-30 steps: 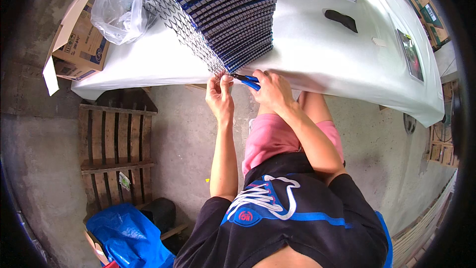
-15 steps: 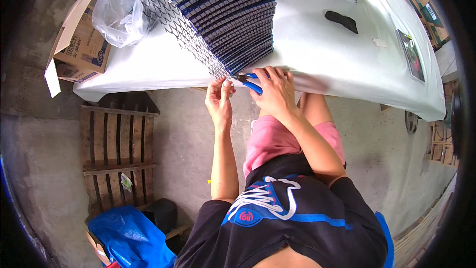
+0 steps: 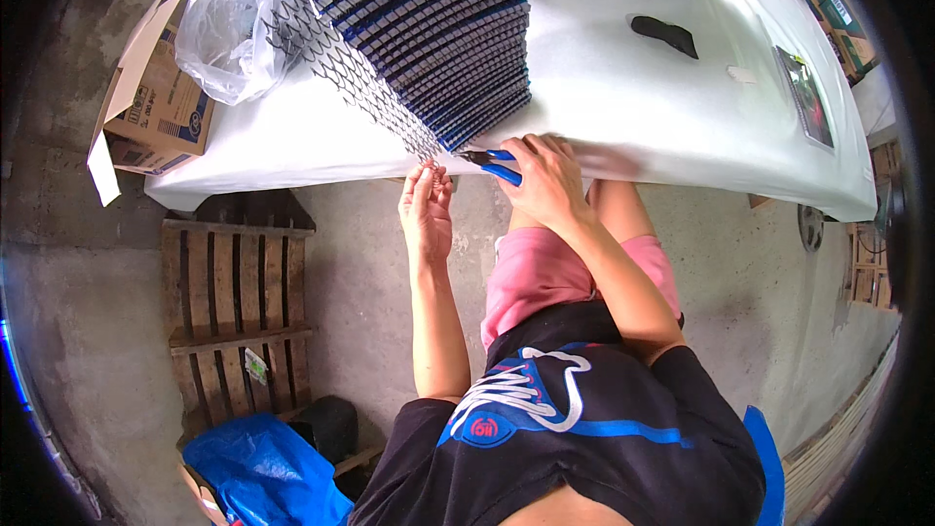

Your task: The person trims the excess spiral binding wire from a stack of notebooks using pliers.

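Far left, cardboard box [image 3: 166,117] with flaps raised, at the table's left end; clear plastic bag [image 3: 234,39] just right of it, on the white-covered table [image 3: 623,88]. Next, tall stack of spiral-bound books [image 3: 448,58], with dark wire coils [image 3: 336,56] fanning out past its left side, down to the near corner. Just below that corner, left hand [image 3: 426,212]: narrow pinch, thumb against fingertips, on the near end of the coils; exact loop too small to make out. Right of that, right hand [image 3: 545,183] wrapped around blue-handled pliers [image 3: 503,172], handles parted, nose pointing left at the corner; contact with wire unclear. For clean work: steady the wire with the left pinch, without drawing loops from their holes. Set the tips square to the wire, clear of the covers. Keep left fingertips outside the bite. Squeeze evenly, no wrist twist, no tug on the stack. Farther right, flat dark piece [image 3: 665,36]; near the right edge, single dark-covered notebook [image 3: 806,97].
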Demonstrator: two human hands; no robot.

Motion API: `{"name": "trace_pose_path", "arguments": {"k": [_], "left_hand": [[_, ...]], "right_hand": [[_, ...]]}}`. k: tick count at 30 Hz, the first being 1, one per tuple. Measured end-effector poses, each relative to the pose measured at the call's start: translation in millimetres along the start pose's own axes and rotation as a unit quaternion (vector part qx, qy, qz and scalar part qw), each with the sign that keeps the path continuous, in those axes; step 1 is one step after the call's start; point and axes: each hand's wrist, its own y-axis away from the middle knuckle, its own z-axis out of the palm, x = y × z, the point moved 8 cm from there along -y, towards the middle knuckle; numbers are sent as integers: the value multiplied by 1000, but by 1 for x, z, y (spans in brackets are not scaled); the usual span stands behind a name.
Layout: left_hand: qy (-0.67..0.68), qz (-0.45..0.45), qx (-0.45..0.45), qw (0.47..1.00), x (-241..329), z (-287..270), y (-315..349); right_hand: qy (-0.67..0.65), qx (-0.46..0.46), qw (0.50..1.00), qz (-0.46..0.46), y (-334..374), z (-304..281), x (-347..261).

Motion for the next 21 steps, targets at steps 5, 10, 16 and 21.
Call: {"name": "trace_pose_path", "arguments": {"k": [5,10,16,21], "left_hand": [[188,-102,-23,977,-5,17,5],[-46,32,-4,998,15,18,-9],[-184,138,42,972,26,25,-7],[-212,150,38,965,27,28,-5]], "right_hand": [[38,39,999,0,-2,-16,-10],[50,18,999,0,-6,-7,-15],[39,-23,999,15,-10,-1,-19],[1,-79,996,39,-10,21,0]]}}
